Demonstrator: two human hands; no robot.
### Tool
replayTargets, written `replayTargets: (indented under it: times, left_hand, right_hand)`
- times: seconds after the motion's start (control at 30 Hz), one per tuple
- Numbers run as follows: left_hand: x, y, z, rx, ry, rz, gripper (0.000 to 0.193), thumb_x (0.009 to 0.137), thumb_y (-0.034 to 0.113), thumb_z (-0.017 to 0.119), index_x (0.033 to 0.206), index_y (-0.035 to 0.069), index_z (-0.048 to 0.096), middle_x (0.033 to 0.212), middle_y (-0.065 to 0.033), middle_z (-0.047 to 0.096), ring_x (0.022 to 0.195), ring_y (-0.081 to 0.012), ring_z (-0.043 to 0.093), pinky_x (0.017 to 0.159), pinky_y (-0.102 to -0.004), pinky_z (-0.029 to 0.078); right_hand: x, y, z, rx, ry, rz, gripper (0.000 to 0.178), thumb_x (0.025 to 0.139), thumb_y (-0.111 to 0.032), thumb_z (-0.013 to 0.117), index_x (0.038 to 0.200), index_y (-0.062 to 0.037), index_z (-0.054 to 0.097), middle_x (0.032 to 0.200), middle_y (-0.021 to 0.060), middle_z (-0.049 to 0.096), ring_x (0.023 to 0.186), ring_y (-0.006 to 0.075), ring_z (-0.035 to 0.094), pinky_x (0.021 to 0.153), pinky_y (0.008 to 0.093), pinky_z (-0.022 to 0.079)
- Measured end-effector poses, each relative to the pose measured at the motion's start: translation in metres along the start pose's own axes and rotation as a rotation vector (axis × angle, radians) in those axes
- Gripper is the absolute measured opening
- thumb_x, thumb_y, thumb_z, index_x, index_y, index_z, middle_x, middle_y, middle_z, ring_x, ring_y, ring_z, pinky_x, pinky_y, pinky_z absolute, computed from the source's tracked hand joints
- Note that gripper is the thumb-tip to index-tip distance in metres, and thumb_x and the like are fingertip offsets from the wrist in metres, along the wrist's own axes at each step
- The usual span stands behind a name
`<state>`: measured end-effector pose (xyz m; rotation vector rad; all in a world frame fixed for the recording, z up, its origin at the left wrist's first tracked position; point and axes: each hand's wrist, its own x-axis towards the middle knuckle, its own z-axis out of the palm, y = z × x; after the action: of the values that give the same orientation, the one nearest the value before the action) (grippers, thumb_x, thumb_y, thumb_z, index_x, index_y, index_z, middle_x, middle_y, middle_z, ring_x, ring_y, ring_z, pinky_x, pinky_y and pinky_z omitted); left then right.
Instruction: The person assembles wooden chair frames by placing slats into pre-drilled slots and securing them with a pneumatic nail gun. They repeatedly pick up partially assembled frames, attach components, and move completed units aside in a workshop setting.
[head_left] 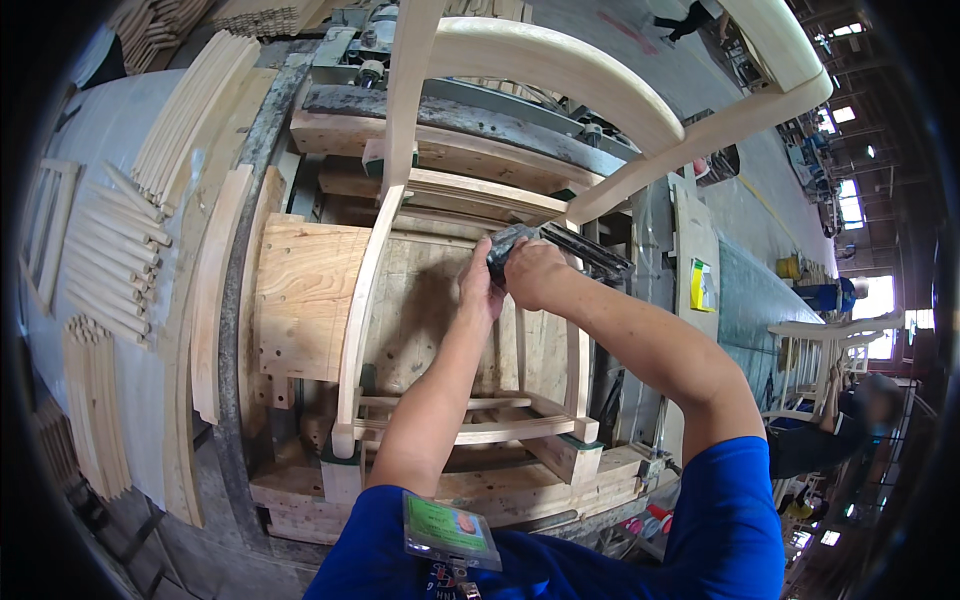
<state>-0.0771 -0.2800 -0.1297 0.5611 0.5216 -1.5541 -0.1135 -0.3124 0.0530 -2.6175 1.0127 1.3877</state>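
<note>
A wooden chair frame [367, 300] of pale bare wood lies in a clamping bench in front of me. Its curved top rail [560, 65] rises at the far side. Over the middle of the frame I hold a dark nail gun [508, 245], its long black magazine pointing right toward the frame's right side post. My right hand [535, 273] is closed round the tool's body. Against its left side my left hand [481, 285] grips too, fingers wrapped up over it. The tool's tip is hidden by my hands.
On the left, a pale table [150, 110] bears stacks of wooden slats [195, 115] and round-ended spindles [115, 255]. A wooden block [310, 300] and a heavy beam [450, 150] surround the frame. At the right are a green-topped bench [750, 310], finished chairs and other people.
</note>
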Motion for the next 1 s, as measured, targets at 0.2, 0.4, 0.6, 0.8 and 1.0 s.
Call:
replayTargets:
  times: [0.2,0.4,0.6,0.8,1.0]
  left_hand:
    - [-0.021,-0.011,0.018,0.112,0.026,-0.019,0.037,0.094,0.04,0.077,0.117,0.012,0.067,0.101,-0.0039,0.075,0.082,-0.0173,0.073,0.064,-0.0342,0.06]
    - [-0.041,0.004,0.023,0.174,-0.041,0.009,0.039,0.094,0.043,0.075,0.118,0.012,0.068,0.101,-0.0031,0.075,0.085,-0.0162,0.072,0.071,-0.0352,0.062]
    - [-0.077,0.035,-0.002,0.675,-0.077,-0.243,0.053,0.102,0.062,0.05,0.115,0.014,0.07,0.105,-0.002,0.075,0.097,-0.019,0.072,0.085,-0.0412,0.059]
    - [-0.047,0.054,0.0,0.247,0.095,0.066,0.053,0.107,0.054,0.037,0.11,0.012,0.068,0.099,-0.0048,0.073,0.089,-0.0203,0.072,0.082,-0.0377,0.059]
    - [-0.017,0.086,0.001,0.143,0.116,0.199,0.046,0.106,0.05,0.038,0.104,0.014,0.067,0.096,-0.0039,0.071,0.087,-0.0201,0.07,0.08,-0.038,0.059]
  right_hand:
    - [-0.011,0.008,0.012,0.115,-0.033,0.112,0.046,0.094,-0.02,0.063,0.131,0.0089,0.066,0.142,0.0297,0.06,0.132,0.0366,0.06,0.104,0.0409,0.052]
    - [-0.024,0.011,0.002,0.001,0.026,-0.016,0.051,0.095,-0.018,0.061,0.135,0.0142,0.059,0.141,0.0326,0.057,0.126,0.0385,0.063,0.099,0.0425,0.056]
    - [-0.053,-0.003,0.018,-0.289,0.094,-0.205,0.039,0.097,-0.014,0.057,0.128,0.0072,0.068,0.147,0.0373,0.046,0.108,0.041,0.072,0.092,0.0445,0.061]
    - [-0.023,-0.012,-0.002,-0.657,0.481,-0.372,0.047,0.1,-0.019,0.055,0.143,-0.001,0.057,0.155,0.0209,0.047,0.092,0.0235,0.068,0.08,0.0352,0.048]
    - [0.012,-0.018,-0.031,-0.731,0.455,-0.325,0.056,0.102,-0.02,0.052,0.157,-0.0149,0.047,0.157,0.0163,0.046,0.088,0.0173,0.064,0.078,0.0316,0.043]
